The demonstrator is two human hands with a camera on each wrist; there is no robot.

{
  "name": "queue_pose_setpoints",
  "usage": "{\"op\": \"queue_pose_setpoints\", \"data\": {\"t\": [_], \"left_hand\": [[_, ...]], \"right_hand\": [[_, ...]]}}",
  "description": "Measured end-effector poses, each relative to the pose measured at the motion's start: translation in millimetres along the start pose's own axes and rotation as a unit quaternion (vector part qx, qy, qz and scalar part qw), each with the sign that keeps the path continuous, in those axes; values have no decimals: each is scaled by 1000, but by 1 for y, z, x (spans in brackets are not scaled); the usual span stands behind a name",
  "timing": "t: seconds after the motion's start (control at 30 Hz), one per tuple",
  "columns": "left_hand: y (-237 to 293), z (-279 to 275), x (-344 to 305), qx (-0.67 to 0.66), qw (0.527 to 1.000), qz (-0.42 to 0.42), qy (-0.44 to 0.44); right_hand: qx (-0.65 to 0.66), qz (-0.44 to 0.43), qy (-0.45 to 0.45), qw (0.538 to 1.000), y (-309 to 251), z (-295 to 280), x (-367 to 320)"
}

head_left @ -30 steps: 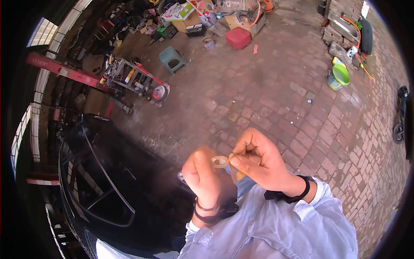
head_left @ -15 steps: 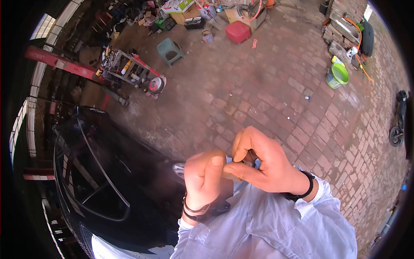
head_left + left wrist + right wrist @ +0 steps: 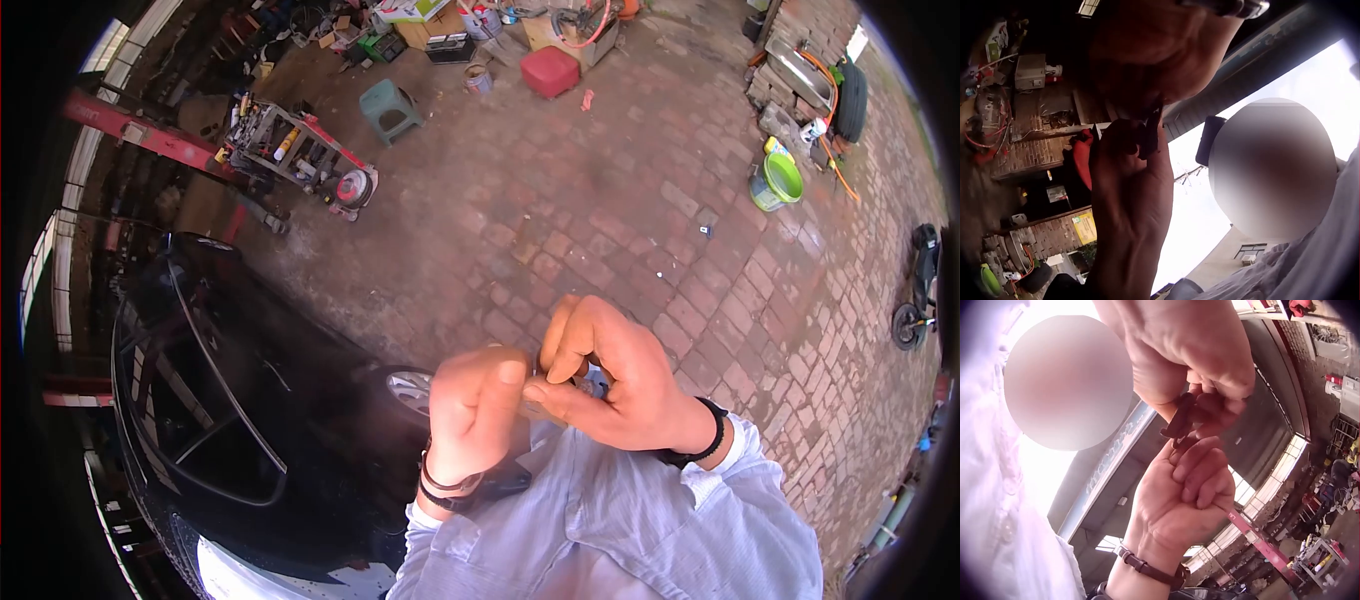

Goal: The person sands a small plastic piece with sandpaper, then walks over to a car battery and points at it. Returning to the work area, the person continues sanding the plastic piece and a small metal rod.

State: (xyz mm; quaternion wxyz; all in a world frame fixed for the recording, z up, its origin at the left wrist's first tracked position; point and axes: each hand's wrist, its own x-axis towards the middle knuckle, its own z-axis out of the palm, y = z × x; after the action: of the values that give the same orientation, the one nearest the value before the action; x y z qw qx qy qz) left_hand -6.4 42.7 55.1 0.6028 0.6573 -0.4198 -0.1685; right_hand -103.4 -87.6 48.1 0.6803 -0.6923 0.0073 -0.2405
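Note:
Both hands meet in front of the chest, fingers curled and fingertips close together. My left hand [image 3: 472, 408] grips one end of a small brown piece [image 3: 1179, 419], its fingers folded into the palm in the right wrist view. From the other side, my right hand [image 3: 625, 385] pinches the same piece between thumb and fingers. In the right wrist view it looks thin and flat, with a curved edge; in the left wrist view it is a dark shape between the fingertips. From the head view the fingers hide most of it.
A black car [image 3: 230, 390] stands close on the left. On the brick floor [image 3: 620, 250] ahead are a tool cart [image 3: 290, 150], a green stool [image 3: 390, 110] and a red seat [image 3: 550, 72]. A green bucket [image 3: 776, 182] and a tyre [image 3: 852, 100] are at the right.
A pale ring-shaped part of the piece showed between the hands a second ago; the fingers now cover it. The right hand has turned and closed in on the left, and the view has shifted slightly.

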Motion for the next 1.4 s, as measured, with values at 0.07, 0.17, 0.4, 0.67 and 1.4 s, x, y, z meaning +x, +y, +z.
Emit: {"op": "queue_pose_setpoints", "data": {"t": [0.07,0.17,0.4,0.67,1.4], "left_hand": [[-1,-3,-1,2,1000,3,12],[-4,-6,0,-37,999,-26,29],[-10,-9,-4,-52,998,-16,32],[-8,-5,-9,-55,996,4,65],[-2,2,-7,-40,991,-14,127]], "right_hand": [[-14,-34,3,999,-1,-1,1],[-27,13,-22,999,-2,-2,-1],[-21,-40,-10,999,-1,0,-2],[-25,-45,-38,998,1,0,-4],[307,41,-47,950,23,-9,-9]]}}
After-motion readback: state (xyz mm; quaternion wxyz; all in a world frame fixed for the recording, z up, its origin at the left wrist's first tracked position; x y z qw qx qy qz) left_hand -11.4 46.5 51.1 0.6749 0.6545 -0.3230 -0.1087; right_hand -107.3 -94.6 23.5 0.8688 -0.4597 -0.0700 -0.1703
